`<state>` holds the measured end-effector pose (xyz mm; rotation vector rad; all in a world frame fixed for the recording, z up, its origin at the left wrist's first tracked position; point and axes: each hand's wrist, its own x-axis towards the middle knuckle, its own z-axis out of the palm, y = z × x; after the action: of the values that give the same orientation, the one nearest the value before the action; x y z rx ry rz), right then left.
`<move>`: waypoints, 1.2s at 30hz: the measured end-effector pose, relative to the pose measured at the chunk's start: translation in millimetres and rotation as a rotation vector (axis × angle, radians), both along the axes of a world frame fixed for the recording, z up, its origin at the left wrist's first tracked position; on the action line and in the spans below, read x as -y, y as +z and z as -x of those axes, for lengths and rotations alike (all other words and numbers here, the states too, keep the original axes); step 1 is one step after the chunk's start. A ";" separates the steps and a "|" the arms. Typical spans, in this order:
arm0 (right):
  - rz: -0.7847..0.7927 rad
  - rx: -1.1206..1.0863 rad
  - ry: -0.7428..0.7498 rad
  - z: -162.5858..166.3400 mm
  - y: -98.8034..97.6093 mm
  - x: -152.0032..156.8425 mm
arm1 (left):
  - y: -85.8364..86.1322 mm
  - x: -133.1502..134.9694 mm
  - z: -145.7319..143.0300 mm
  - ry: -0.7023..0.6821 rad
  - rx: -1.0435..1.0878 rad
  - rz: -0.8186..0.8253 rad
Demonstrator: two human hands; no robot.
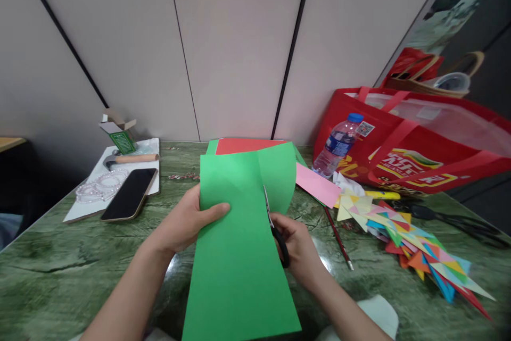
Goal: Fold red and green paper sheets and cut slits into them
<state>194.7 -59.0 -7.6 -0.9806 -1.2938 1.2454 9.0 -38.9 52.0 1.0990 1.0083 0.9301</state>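
A large green sheet of paper (235, 256) is held up over the table in front of me. My left hand (191, 218) grips its left edge, with the thumb on top and the fingers hidden behind. In my right hand (297, 245) is a pair of scissors (279, 240) with black handles. Its blades lie in a cut in the sheet, and the part right of the cut bends away. Behind the sheet lie red paper (247, 144) and more green paper. A pink paper (318, 184) is to the right, beside a dark red pencil (338, 239).
On the left, a white board (85, 213) carries a phone (130, 194), a hammer (131, 158), clear beads (101, 185) and a small green box (122, 136). At right are a water bottle (333, 149), a red bag (415, 139), folded coloured papers (419, 248) and black-handled scissors (459, 221).
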 end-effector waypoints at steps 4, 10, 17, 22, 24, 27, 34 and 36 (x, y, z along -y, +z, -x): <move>-0.002 -0.020 -0.012 0.8 -0.5 0.3 | 0.0 -0.7 -0.2 0.000 -0.003 -0.001; -0.019 0.011 -0.022 0.6 -1.9 -0.7 | -0.3 -0.9 0.0 0.003 -0.003 0.000; -0.031 0.019 0.002 -1.1 -0.1 -1.4 | -0.6 -0.8 0.2 -0.003 -0.010 0.009; -0.041 0.039 0.016 -2.5 2.6 -1.9 | 0.4 -0.7 0.0 0.002 -0.020 0.009; -0.045 0.042 0.010 -2.5 2.2 -1.9 | 0.6 -0.4 -0.2 0.006 -0.024 0.016; -0.050 0.038 -0.010 -2.4 0.3 -1.9 | 0.1 -0.2 -0.4 0.014 -0.025 0.017; -0.015 -0.001 0.012 -3.4 1.1 -2.7 | -2.0 -1.5 2.2 -0.016 0.016 0.006; 0.010 -0.028 0.028 -2.9 2.8 -2.0 | -2.2 -2.6 2.3 -0.014 0.043 0.013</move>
<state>197.6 -57.1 -4.8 -0.9517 -1.2852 1.2838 6.7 -36.3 49.8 1.0694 0.9690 0.9314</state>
